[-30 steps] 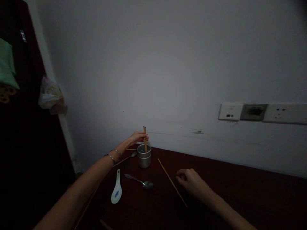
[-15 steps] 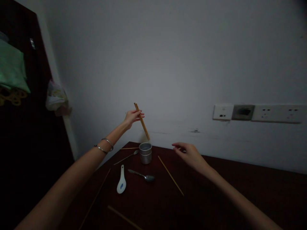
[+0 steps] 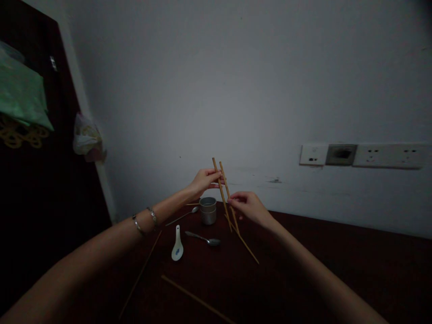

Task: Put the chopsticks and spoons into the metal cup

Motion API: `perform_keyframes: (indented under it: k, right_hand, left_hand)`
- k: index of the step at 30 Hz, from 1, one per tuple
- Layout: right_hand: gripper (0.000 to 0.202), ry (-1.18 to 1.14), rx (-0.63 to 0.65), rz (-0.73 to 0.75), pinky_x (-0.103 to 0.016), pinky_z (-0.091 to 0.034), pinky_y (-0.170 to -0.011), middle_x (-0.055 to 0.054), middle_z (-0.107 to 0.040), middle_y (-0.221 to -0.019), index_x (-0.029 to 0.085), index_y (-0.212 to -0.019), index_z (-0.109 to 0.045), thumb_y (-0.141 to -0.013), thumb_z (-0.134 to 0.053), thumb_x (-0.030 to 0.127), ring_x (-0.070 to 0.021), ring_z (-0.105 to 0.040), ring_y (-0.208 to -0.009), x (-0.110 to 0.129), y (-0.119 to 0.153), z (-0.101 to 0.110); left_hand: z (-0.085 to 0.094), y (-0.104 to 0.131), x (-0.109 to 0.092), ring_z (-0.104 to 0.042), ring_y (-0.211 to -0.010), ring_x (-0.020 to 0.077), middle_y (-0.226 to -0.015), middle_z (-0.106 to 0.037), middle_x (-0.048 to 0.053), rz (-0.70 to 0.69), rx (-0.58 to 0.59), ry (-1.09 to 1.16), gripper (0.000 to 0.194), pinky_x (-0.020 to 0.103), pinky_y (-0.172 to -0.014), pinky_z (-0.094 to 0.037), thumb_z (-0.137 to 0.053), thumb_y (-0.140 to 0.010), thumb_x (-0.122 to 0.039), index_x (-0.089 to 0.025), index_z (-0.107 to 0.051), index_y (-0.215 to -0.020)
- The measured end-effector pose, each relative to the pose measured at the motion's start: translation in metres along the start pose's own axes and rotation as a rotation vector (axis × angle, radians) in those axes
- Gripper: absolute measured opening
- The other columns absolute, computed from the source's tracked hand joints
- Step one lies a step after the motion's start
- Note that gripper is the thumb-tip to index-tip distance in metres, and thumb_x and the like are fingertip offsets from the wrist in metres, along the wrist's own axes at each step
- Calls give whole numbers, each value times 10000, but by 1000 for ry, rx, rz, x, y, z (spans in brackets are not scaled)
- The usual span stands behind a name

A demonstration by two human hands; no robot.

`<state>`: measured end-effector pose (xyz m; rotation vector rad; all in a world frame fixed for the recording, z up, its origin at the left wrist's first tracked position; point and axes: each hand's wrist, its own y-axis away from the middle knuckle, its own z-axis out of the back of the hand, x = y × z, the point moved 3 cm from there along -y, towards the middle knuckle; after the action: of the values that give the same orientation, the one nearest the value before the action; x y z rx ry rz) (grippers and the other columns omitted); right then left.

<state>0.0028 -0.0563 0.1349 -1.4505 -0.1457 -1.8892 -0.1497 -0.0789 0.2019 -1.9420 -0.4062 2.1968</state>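
Note:
Two wooden chopsticks are held up in front of the wall, slightly apart and slanting down to the right. My left hand [image 3: 206, 181], its wrist in metal bangles, is closed on the left chopstick [image 3: 222, 198] near the top. Lower down, my right hand [image 3: 248, 206] pinches the right chopstick [image 3: 227, 186], whose upper part lies by my left fingers. Behind and left of them stands a round metal cup [image 3: 208, 211]. Another chopstick [image 3: 249, 249] lies on the table under the held tips.
On the dark table [image 3: 286, 279] lie a white ceramic spoon [image 3: 177, 247], a metal spoon [image 3: 204, 239], a long-handled spoon [image 3: 184, 217] and more chopsticks [image 3: 192, 294]. Sockets [image 3: 371, 155] line the wall. A plastic bag [image 3: 87, 137] hangs by the dark door at left.
My left hand has moved right and down, from above the cup to its right side, with the chopsticks. My right hand has come in from the right and taken hold of one chopstick.

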Motion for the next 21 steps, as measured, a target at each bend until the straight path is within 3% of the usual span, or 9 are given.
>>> perform_keyframes:
  k: [4,7,10,14,18,21]
  right_hand:
    - [300,294,-83,-19,-216,-426,-491,-28,-619,-620,108,-808,-661,-751,-518,365,-115,-535,-531,-45,-6,27]
    - [294,525,-114,-91,-244,-423,-610,-69,-671,-695,92,-786,-693,-753,-512,321,-170,-597,-668,-88,-13,51]
    - [299,637,-64,-177,-245,-413,-642,-78,-685,-727,90,-803,-700,-764,-507,315,-189,-619,-721,-127,-15,64]
    - [263,713,-24,-266,-241,-416,-675,-74,-692,-816,134,-859,-693,-779,-511,307,-182,-630,-788,-157,-12,62]
    - [248,820,-35,-316,-252,-427,-687,-81,-683,-930,176,-904,-682,-789,-512,313,-191,-626,-860,-167,-13,52]
    - [234,850,-37,-346,-266,-435,-701,-79,-678,-956,206,-916,-684,-785,-526,319,-206,-619,-903,-170,-17,43]
  left_hand:
    - [17,2,15,-570,-693,129,-757,-616,49,-28,4,-156,262,294,-666,-471,-560,-784,-238,-102,-591,-1006]
    - [11,17,32,-526,-633,110,-696,-603,13,-32,205,-460,262,249,-614,-425,-571,-762,-280,-126,-628,-968]
    - [-8,41,54,-497,-593,103,-653,-599,-2,-61,470,-762,234,224,-572,-373,-583,-745,-317,-140,-666,-873]
    - [-28,65,93,-454,-504,83,-570,-563,-16,1,654,-1016,185,199,-480,-304,-598,-734,-301,-129,-664,-737]
    - [-38,80,125,-476,-504,91,-595,-597,1,17,730,-1132,168,192,-462,-308,-620,-722,-291,-129,-661,-735]
    - [-42,86,136,-526,-532,109,-657,-644,27,10,757,-1183,158,194,-479,-345,-605,-737,-281,-140,-666,-774]
